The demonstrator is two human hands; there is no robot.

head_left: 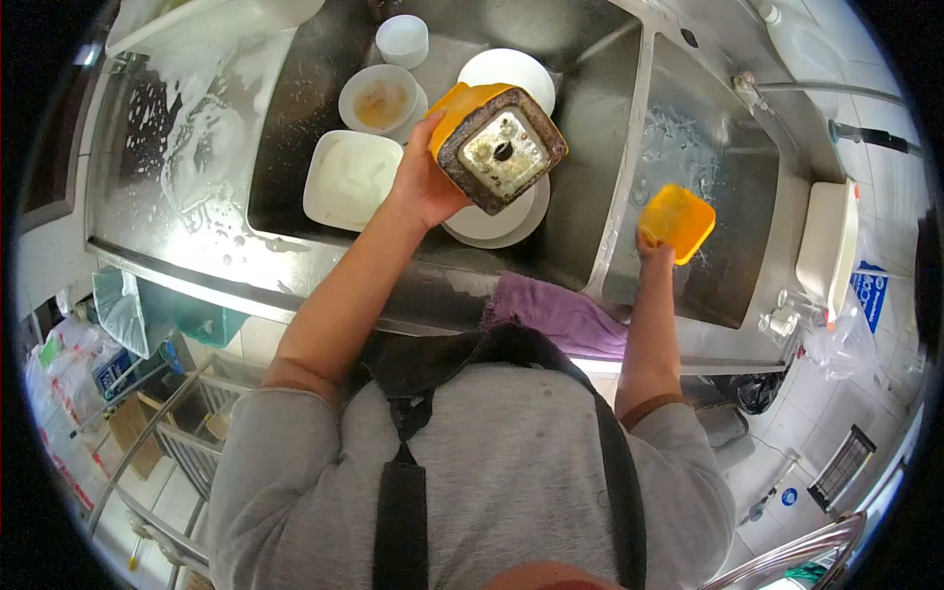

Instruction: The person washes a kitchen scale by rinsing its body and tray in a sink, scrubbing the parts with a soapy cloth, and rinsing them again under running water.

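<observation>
My left hand [430, 182] grips a yellow square-sided container [447, 108] by its side, tilted above the left sink basin. Its grimy underside faces me, with a brown rim around a stained metal plate and a black spot in the middle. Below it, white plates [497, 228] lie partly hidden. My right hand [656, 249] is closed on a smaller yellow plastic tub [678, 224], held over the right basin. A square white dish [344, 177], a bowl with brownish residue [380, 98] and a small white bowl [402, 41] sit left of the larger container.
A metal divider [621, 147] separates the two basins, and the right basin [728, 226] holds water. A purple towel [556, 317] hangs over the front edge. Suds cover the left drainboard [211, 147]. A hose with a black handle [875, 138] and a white container [824, 239] are at right.
</observation>
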